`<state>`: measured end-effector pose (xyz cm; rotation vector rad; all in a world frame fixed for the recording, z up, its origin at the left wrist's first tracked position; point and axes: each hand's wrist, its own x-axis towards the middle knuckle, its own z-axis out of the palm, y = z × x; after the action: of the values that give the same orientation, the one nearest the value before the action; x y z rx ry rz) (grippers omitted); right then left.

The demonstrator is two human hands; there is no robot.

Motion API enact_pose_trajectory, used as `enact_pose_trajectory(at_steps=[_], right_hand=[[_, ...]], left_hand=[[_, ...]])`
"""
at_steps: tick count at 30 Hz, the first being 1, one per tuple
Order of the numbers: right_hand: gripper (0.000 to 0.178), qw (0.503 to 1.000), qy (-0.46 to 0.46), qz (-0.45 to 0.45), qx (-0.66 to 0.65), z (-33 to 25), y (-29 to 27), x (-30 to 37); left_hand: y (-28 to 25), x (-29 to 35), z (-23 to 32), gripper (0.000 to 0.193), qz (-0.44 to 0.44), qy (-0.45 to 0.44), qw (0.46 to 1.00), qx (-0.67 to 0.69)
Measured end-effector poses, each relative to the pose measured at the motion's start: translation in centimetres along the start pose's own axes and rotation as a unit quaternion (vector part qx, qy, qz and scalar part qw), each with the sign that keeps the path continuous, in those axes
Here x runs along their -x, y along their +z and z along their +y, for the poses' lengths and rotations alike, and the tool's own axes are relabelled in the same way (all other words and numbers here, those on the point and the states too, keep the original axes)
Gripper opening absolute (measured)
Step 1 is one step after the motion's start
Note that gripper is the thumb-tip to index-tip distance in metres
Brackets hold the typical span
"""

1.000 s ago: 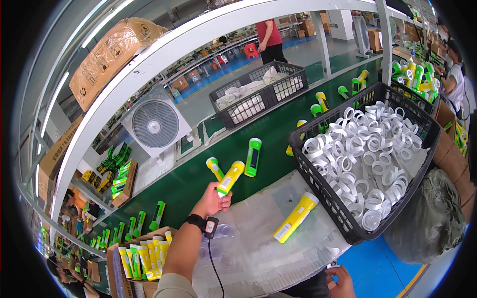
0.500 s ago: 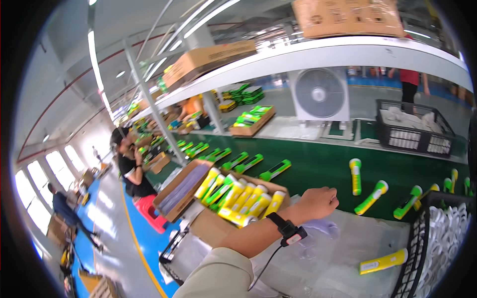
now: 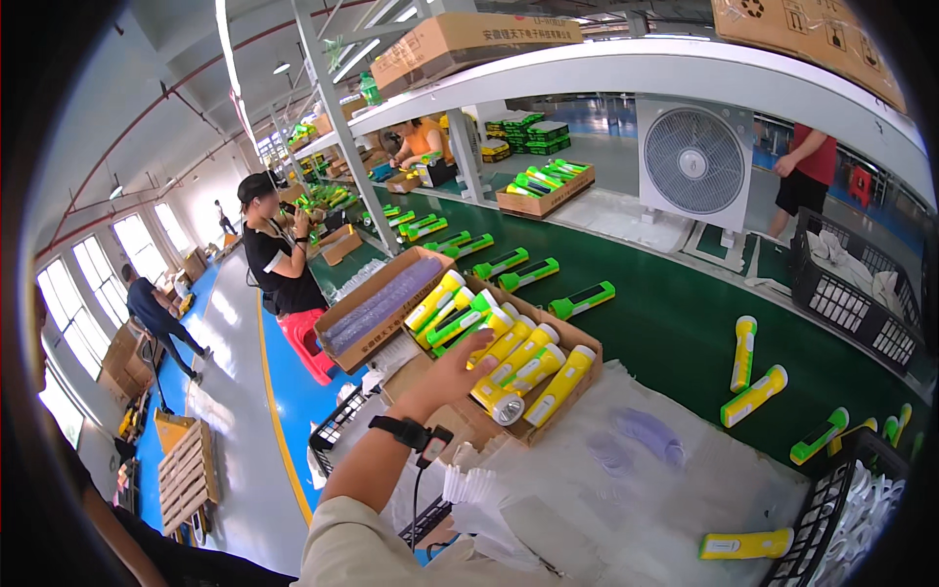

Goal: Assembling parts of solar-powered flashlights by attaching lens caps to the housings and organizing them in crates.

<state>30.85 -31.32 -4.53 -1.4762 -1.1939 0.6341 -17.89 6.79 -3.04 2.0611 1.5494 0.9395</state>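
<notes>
My left hand [image 3: 452,377] reaches over the near side of a cardboard box [image 3: 579,419], its fingers stretched out across the flashlights inside. Yellow flashlights [image 3: 559,386] and green-and-white ones [image 3: 465,318] lie side by side in that box. One yellow flashlight near the hand shows its round lens [image 3: 507,409]. A black strap with a small device [image 3: 430,445] circles my left wrist. My right hand is outside the picture. On the plastic-covered bench [image 3: 626,519], a single yellow flashlight [image 3: 745,544] lies at the lower right.
A green conveyor belt [image 3: 646,338] carries several flashlights past the bench. White rings fill a black crate [image 3: 861,509] at right. Purple plastic sleeves fill a second box [image 3: 377,303]. A fan [image 3: 693,161] stands across the belt. A co-worker [image 3: 279,249] sits on a red stool at left.
My left hand has moved left from above the bench to the flashlight box, and its curled fingers have straightened. The whole view has shifted, with the box now further right in the picture.
</notes>
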Motion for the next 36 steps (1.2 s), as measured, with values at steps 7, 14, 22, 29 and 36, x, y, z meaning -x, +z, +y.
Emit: enact_pose_trajectory(at_steps=[7,14,22,29,36], right_hand=[[0.047,0.877,0.119,-0.44,-0.155,4.5,2.4,-3.5],[0.033,0.884,0.235,-0.401,0.049,8.7,7.4,-1.8],[0.02,0.901,0.234,-0.265,0.252,9.8,6.1,10.7],[0.033,0.913,0.362,-0.186,0.04,5.3,-1.1,11.6],[0.05,0.79,0.605,0.067,-0.078,1.9,-0.2,26.9]], left_hand=[[2.8,-2.0,7.4,0.015,-0.023,0.063,0.998,-0.004],[13.8,2.0,15.8,0.018,-0.385,0.263,0.873,0.142],[16.9,8.6,26.3,0.013,-0.55,0.239,0.79,0.124],[17.4,12.4,33.8,0.017,-0.577,0.234,0.783,0.009],[26.7,16.7,33.0,0.037,-0.696,0.293,0.651,-0.082]])
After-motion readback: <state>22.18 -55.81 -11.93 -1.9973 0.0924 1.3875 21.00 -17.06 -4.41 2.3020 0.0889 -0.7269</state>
